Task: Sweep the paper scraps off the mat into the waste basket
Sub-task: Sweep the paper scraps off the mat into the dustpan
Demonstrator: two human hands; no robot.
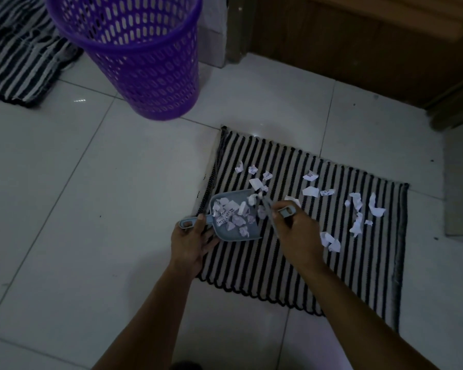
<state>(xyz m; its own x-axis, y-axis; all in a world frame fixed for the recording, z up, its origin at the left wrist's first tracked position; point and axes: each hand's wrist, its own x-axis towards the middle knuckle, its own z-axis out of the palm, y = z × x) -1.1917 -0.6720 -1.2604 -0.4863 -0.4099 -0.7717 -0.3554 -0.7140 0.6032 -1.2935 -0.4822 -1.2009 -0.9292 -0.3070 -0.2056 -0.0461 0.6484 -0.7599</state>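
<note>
1. My left hand (190,243) grips the handle of the small blue dustpan (231,218) at the left edge of the striped mat (292,263), centre of the frame; my right hand (296,231) is closed around the brush (271,209), whose bristles sit at the pan's mouth.
2. The pan already carries a pile of paper scraps (233,214), heaped near its open lip. If I tilt it forward while lifting, I expect they will slide back out.
3. More loose scraps (357,209) lie spread toward the right side of the mat. A hard stroke could flick these light bits onto the tiled floor (91,209) instead of into the pan.
4. The purple waste basket (142,54) stands well apart, upper left of the frame. Its walls are perforated, so small bits might slip through.
5. Brushing may ruck the mat up.
</note>
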